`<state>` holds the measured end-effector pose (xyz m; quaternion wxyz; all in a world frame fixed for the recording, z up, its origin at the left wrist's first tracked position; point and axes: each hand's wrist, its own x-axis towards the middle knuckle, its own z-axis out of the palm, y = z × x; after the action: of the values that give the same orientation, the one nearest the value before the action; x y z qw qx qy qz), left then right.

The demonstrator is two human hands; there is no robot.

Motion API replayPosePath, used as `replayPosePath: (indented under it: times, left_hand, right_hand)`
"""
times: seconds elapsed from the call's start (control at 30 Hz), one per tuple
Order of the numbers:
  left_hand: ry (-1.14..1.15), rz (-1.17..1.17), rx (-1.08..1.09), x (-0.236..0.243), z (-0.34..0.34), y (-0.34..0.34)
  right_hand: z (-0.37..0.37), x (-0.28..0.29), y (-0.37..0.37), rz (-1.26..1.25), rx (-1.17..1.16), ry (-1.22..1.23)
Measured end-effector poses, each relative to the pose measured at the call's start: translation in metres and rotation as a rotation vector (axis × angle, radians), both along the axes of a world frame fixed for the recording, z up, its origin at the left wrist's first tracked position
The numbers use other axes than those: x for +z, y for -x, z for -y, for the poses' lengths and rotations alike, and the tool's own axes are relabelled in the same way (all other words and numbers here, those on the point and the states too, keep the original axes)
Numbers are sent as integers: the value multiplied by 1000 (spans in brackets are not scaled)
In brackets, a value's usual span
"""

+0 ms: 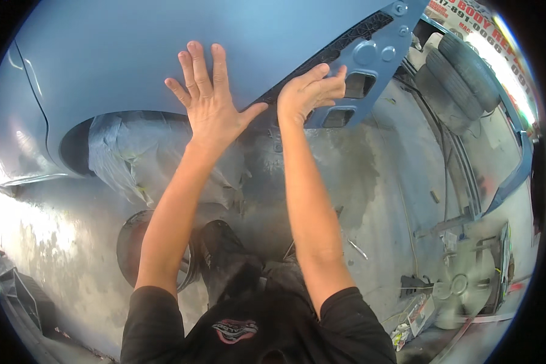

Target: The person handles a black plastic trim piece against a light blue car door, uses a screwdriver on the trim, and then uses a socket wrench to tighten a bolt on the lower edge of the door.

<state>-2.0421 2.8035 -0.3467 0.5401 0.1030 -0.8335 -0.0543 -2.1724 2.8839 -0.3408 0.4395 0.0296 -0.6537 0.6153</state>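
Observation:
A smooth blue-grey car body panel [127, 54] fills the upper left, above a wheel arch. My left hand [207, 106] lies against its lower part, palm toward the panel and fingers spread. Just to the right, my right hand [304, 96] is at the panel's edge, beside a black perforated strip [361, 33] and the blue end panel [365, 53] with rectangular openings. Its fingers stretch out to the right, somewhat bent, and no object shows in them. Whether they touch the metal I cannot tell. Cloudy plastic sheeting [136, 151] covers the wheel under the arch.
Behind my left forearm is a round, dark-rimmed object [130, 242]. A thin tool [358, 250] lies on the grey floor. Dark tyres [449, 79] and a blue curved car part [509, 176] are at the right, above a fan [461, 285]. A black crate [30, 297] stands lower left.

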Motion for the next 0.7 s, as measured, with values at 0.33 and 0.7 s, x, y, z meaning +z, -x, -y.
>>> replayPosePath:
  times: [0.33, 0.7]
  left_hand:
    - [35, -54, 77, 4, -11, 6]
    - [-70, -121, 327, 25, -53, 33]
  right_hand:
    - [-286, -237, -10, 398, 337, -720]
    - [-325, -371, -55, 686, 552, -495]
